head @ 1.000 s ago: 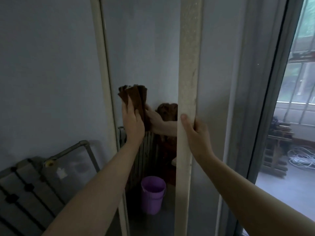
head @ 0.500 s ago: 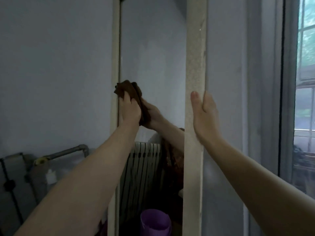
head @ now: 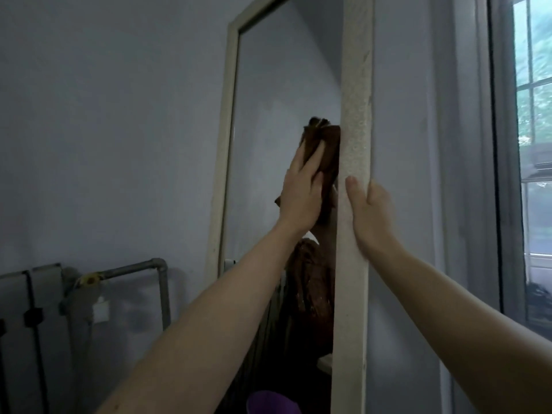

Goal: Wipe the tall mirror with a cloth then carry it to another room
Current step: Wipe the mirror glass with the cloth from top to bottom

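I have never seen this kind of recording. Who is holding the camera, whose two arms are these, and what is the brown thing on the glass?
Nobody holds the camera: it is worn on the person's head and looks forward, so both arms belong to the wearer. There is no machine here, only bare hands. The left hand presses a brown cloth flat against the glass of the tall mirror, close to its right edge. The right hand grips the mirror's pale right frame to steady it. The second arm and the purple bucket seen inside the glass are only reflections. A radiator with a pipe stands at the left, a window at the right.
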The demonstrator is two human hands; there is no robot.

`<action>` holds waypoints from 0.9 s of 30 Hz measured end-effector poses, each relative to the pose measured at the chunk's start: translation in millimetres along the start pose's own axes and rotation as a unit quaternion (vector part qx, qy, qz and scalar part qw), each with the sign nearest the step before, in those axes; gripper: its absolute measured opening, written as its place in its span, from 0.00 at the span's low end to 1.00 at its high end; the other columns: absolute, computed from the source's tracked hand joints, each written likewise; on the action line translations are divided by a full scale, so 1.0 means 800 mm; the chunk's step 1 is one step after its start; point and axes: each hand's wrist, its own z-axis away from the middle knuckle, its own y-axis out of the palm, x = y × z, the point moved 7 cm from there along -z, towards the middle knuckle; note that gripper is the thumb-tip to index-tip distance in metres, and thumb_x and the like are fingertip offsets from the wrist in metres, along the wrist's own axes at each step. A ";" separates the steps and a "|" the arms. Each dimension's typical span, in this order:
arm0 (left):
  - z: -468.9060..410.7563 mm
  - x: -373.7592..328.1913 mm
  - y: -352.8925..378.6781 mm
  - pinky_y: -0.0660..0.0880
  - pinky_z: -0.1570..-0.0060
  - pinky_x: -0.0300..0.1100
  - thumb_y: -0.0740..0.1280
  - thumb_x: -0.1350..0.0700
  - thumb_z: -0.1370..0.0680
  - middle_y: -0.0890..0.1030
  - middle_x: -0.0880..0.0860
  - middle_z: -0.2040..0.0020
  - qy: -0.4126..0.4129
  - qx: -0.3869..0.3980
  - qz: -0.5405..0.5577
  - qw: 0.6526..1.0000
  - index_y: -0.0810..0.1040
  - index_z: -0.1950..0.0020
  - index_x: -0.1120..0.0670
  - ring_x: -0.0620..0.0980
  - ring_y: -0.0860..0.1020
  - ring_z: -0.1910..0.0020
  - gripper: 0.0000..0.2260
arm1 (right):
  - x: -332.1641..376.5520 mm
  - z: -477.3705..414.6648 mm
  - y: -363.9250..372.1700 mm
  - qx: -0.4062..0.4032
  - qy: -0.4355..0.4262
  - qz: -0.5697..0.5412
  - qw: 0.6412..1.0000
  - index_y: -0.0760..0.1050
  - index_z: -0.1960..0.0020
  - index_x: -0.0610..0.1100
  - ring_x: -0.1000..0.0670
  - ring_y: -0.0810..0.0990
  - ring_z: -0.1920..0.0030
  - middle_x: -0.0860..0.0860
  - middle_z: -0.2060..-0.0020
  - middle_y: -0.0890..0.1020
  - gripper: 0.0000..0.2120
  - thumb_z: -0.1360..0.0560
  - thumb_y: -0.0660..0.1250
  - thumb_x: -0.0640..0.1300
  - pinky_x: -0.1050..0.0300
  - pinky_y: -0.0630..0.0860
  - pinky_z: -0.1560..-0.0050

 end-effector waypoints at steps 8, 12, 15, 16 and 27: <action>0.020 0.140 -0.068 0.56 0.24 0.47 0.52 0.67 0.19 0.58 0.61 0.22 -0.126 -0.034 -0.074 0.989 0.55 0.22 0.58 0.58 0.60 0.24 0.24 | -0.003 -0.006 0.003 -0.001 0.006 -0.003 1.000 0.73 0.52 0.36 0.36 0.80 0.57 0.37 0.58 0.80 0.23 0.21 0.56 0.57 0.40 0.78 0.54; 0.047 0.198 -0.087 0.61 0.26 0.53 0.51 0.63 0.17 0.61 0.60 0.24 -0.252 -0.094 -0.039 0.962 0.58 0.22 0.55 0.59 0.64 0.27 0.23 | -0.006 -0.003 0.004 -0.016 -0.002 -0.006 1.000 0.69 0.59 0.42 0.47 0.73 0.64 0.48 0.66 0.74 0.19 0.20 0.55 0.56 0.51 0.70 0.63; 0.056 0.191 -0.077 0.61 0.26 0.52 0.52 0.62 0.17 0.62 0.58 0.24 -0.309 -0.148 0.000 0.940 0.59 0.22 0.51 0.58 0.65 0.27 0.23 | -0.006 -0.002 0.003 -0.021 -0.003 0.004 1.000 0.69 0.59 0.42 0.49 0.71 0.65 0.50 0.66 0.72 0.18 0.20 0.55 0.56 0.54 0.67 0.63; 0.057 0.183 -0.071 0.61 0.26 0.51 0.52 0.61 0.17 0.62 0.56 0.24 -0.312 -0.154 0.008 0.937 0.59 0.22 0.49 0.57 0.65 0.27 0.23 | -0.006 -0.001 0.002 -0.024 -0.004 0.006 1.000 0.69 0.59 0.41 0.50 0.71 0.65 0.50 0.66 0.73 0.19 0.20 0.55 0.56 0.54 0.67 0.65; 0.073 0.005 0.019 0.61 0.25 0.49 0.57 0.68 0.21 0.62 0.54 0.23 0.024 -0.005 0.001 1.000 0.64 0.24 0.53 0.51 0.64 0.25 0.25 | -0.007 -0.003 0.000 -0.032 -0.032 0.020 0.999 0.73 0.55 0.41 0.48 0.75 0.64 0.48 0.64 0.76 0.21 0.20 0.54 0.57 0.54 0.69 0.66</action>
